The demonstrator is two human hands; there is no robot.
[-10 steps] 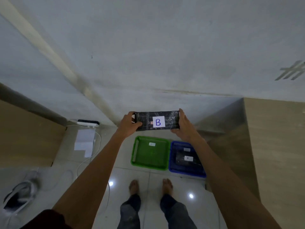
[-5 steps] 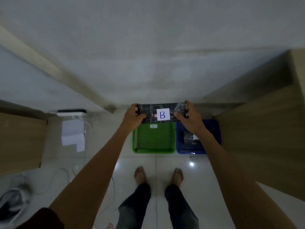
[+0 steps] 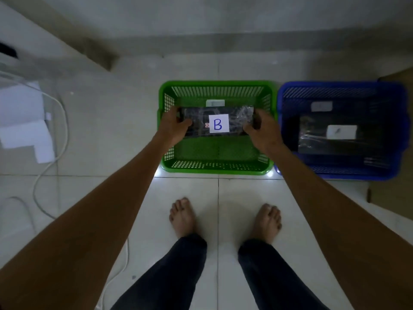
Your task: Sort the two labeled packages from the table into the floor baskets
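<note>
both hands, left hand (image 3: 173, 128) and right hand (image 3: 262, 130), gripped the b package (image 3: 218, 121) by its ends. it sat between them, over the green basket (image 3: 215, 168).

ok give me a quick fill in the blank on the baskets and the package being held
1. The package held by both hands carries the letter ____.
2. It is held over the ____ basket.
3. The blue basket already holds ____ dark package.
4. The blue basket sits to the ____ of the green one.

Missing words: B; green; one; right
</note>
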